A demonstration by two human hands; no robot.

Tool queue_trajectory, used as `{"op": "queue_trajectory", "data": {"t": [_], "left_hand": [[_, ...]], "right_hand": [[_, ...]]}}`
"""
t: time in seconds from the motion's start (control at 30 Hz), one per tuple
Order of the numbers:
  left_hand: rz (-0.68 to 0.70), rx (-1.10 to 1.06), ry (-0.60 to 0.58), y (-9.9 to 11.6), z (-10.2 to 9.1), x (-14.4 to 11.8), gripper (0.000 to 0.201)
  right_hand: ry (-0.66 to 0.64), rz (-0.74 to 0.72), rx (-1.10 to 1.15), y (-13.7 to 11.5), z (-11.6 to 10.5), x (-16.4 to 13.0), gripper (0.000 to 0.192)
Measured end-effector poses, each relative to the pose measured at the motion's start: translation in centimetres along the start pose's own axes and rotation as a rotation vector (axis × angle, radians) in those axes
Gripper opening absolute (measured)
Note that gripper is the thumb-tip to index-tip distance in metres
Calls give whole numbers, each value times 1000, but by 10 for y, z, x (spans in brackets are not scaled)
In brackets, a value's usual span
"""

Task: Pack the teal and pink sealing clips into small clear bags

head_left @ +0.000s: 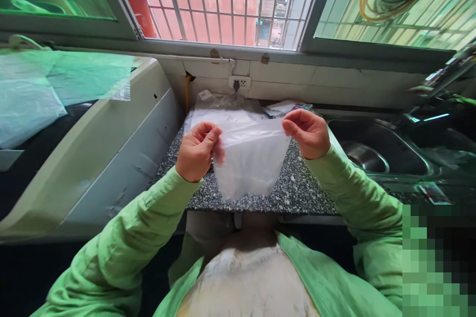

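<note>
A translucent white plastic bag (253,163) hangs stretched between my two hands, over the front of the speckled countertop. My left hand (199,151) pinches its upper left corner, and some fingertips show blurred through the film. At the upper right corner, my right hand (307,133) grips the edge between thumb and fingers. The bag looks flat, with its bottom edge hanging near the counter's front edge. Behind it, more clear plastic bags (226,106) lie on the counter.
The granite-patterned counter (308,190) has a steel sink (375,153) with a faucet on the right. A pale machine (122,143) stands left, plastic sheets (74,72) over it. A wall socket (240,82) holds a black plug. Beyond are barred windows.
</note>
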State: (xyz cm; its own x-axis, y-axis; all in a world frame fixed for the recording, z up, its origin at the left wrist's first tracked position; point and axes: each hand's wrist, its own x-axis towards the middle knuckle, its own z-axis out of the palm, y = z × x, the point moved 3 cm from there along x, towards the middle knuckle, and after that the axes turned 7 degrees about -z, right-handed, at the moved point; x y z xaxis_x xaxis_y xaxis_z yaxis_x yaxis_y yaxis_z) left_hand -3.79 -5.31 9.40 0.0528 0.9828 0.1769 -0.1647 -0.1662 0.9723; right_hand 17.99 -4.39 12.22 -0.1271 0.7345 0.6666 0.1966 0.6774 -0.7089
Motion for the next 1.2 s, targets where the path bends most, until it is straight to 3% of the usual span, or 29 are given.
{"op": "queue_trajectory", "data": {"t": [0.2,0.37,0.6,0.77,0.97,1.1,1.2], "left_hand": [[-101,35,38,-40,2,15,23],[-177,76,105,-84,7,24,17],[-372,158,111,-126,17,25,5],[-465,108,97,-138,22,21,18],[-253,49,75,-130,22,20,32],[-204,46,71,-125,18,21,38],[-352,37,57,-126,16,17,49]], "right_hand": [[-61,214,42,56,-3,1,36],[-26,365,5,108,-3,-27,33],[-68,480,-141,148,-6,-66,24],[-89,651,-143,155,-7,-79,29],[-209,909,-62,139,-5,-84,21],[-311,867,-42,136,-1,-87,11],[-314,783,-41,138,0,-89,10]]}}
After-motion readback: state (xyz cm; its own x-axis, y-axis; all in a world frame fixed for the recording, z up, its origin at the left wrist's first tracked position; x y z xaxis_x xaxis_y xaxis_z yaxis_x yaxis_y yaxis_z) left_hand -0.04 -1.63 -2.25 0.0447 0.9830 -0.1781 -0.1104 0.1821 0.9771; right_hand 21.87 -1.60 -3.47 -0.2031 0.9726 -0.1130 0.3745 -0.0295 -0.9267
